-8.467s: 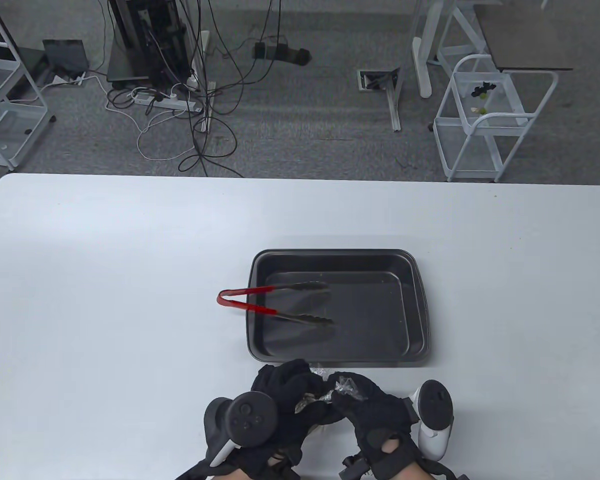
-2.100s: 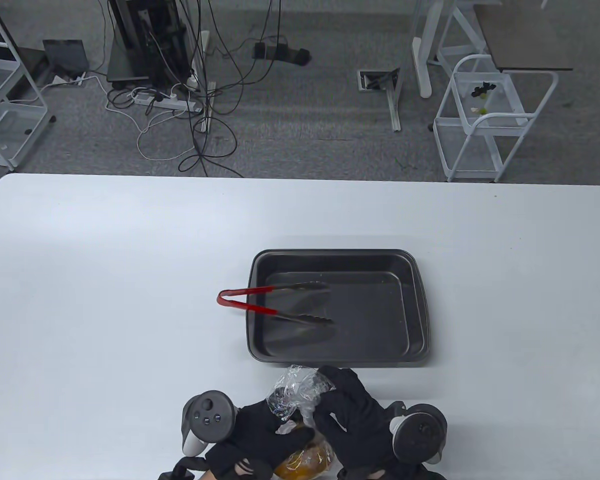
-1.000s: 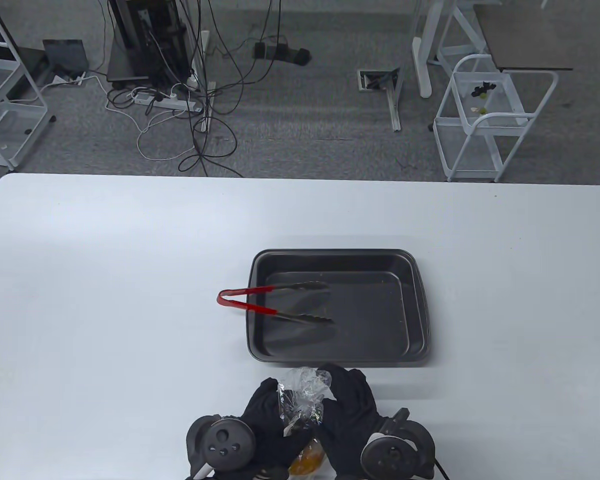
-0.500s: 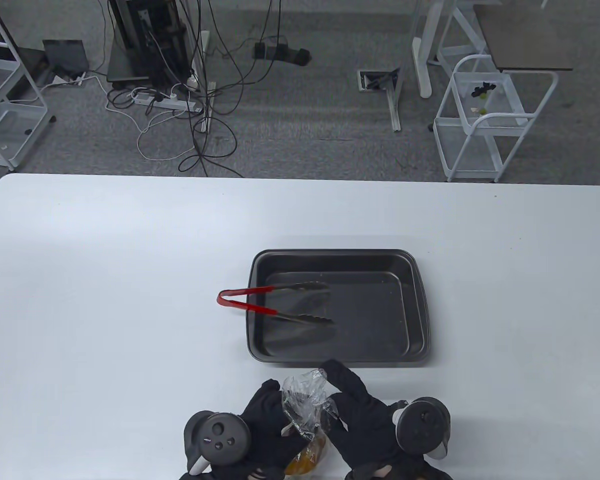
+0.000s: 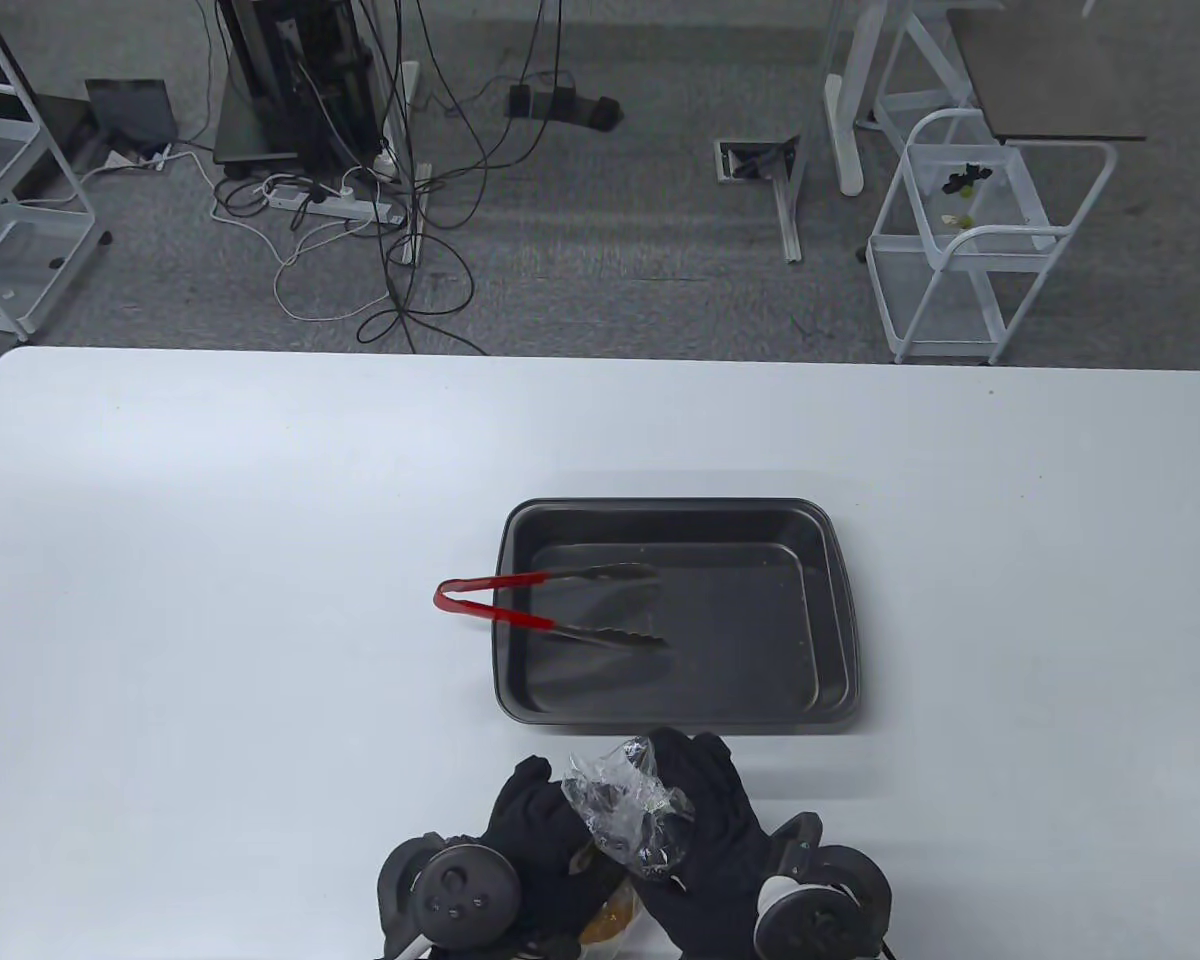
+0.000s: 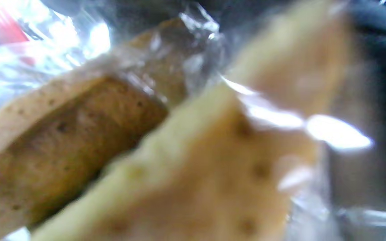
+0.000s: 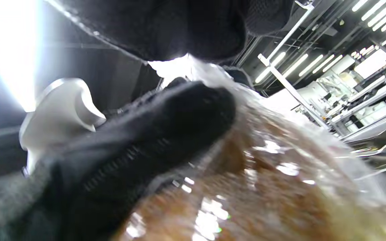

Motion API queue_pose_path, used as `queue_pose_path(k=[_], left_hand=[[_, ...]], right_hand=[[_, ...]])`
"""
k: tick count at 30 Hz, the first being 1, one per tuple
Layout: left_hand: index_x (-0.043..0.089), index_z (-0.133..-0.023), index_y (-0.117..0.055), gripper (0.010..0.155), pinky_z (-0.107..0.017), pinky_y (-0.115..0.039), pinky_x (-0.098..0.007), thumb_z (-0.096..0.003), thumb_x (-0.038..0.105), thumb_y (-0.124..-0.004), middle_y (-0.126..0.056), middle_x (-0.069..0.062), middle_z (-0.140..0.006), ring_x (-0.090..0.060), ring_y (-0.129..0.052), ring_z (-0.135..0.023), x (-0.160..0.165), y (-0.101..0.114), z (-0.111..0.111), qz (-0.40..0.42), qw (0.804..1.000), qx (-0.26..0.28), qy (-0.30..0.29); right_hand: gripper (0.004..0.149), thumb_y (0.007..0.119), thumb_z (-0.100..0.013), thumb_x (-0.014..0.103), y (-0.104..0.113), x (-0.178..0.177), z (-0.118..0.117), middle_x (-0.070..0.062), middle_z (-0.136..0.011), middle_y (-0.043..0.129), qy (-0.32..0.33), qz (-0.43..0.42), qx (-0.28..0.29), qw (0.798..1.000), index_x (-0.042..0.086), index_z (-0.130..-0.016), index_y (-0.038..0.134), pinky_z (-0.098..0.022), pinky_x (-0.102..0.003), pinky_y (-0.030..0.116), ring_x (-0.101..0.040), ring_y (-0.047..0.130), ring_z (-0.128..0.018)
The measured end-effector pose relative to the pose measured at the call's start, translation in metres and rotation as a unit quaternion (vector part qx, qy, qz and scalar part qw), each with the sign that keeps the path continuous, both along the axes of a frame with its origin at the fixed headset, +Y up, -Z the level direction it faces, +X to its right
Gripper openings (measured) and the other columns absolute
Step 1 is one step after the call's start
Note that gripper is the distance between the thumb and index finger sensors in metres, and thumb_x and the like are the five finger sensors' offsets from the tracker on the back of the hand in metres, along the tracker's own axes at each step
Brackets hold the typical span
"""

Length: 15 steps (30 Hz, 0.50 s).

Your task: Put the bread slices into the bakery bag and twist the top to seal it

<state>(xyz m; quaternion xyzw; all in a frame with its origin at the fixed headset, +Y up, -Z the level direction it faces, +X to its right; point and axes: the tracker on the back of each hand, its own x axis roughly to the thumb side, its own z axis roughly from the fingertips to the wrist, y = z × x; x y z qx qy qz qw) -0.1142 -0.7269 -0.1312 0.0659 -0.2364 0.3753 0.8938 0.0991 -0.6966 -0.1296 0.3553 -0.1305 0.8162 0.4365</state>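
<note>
A clear bakery bag (image 5: 625,810) stands at the table's near edge with bread slices (image 5: 615,915) inside it, mostly hidden by my hands. My left hand (image 5: 535,825) grips the bag's neck from the left. My right hand (image 5: 700,815) curls round the gathered top from the right. The crumpled top sticks up between them. In the left wrist view the bread slices (image 6: 166,150) fill the frame behind the plastic, blurred. In the right wrist view gloved fingers (image 7: 152,134) press against the bag (image 7: 280,174) over brown bread.
A black baking tray (image 5: 678,612) lies just beyond my hands. Red-handled tongs (image 5: 545,606) rest across its left rim with the tips inside. The white table (image 5: 210,550) spreads around it. Trolleys and cables stand on the floor behind.
Both hands stayed at the bag's neck. Over the last second the right hand has turned about the top, its tracker swinging lower and back, and the crumpled top has shifted slightly right.
</note>
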Motion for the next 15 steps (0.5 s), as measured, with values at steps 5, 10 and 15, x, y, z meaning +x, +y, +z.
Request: queue_pose_path(k=[5,10,15], left_hand=[[0.028,-0.093,-0.076,0.051,-0.080,-0.052,-0.066,-0.0480,0.046,-0.094,-0.087,-0.004,-0.087,-0.023,-0.096,-0.073,-0.003,0.003,0.002,0.020,1.000,0.014,-0.002],[0.029,-0.092,-0.076,0.048,-0.081,-0.049,-0.067,-0.0487,0.043,-0.092,-0.086,-0.004,-0.089,-0.024,-0.093,-0.076,-0.005,-0.003,-0.006,0.124,0.988,-0.056,-0.076],[0.031,-0.093,-0.076,0.047,-0.081,-0.048,-0.067,-0.0487,0.039,-0.090,-0.083,-0.002,-0.094,-0.026,-0.089,-0.084,-0.012,-0.025,-0.022,0.260,0.934,-0.186,-0.158]], right_hand=[[0.043,0.089,-0.044,0.021,-0.003,0.010,-0.010,-0.031,-0.109,0.047,0.039,-0.075,-0.078,0.993,-0.018,-0.064,0.084,-0.063,-0.078,0.033,-0.059,0.049,-0.097],[0.044,0.089,-0.045,0.023,-0.007,0.011,-0.015,-0.029,-0.110,0.047,0.037,-0.074,-0.075,0.994,-0.015,-0.065,0.084,-0.063,-0.077,0.034,-0.058,0.050,-0.098],[0.044,0.088,-0.044,0.024,-0.009,0.005,-0.014,-0.028,-0.110,0.048,0.049,-0.088,-0.064,0.993,-0.013,-0.068,0.084,-0.065,-0.076,0.036,-0.057,0.052,-0.098]])
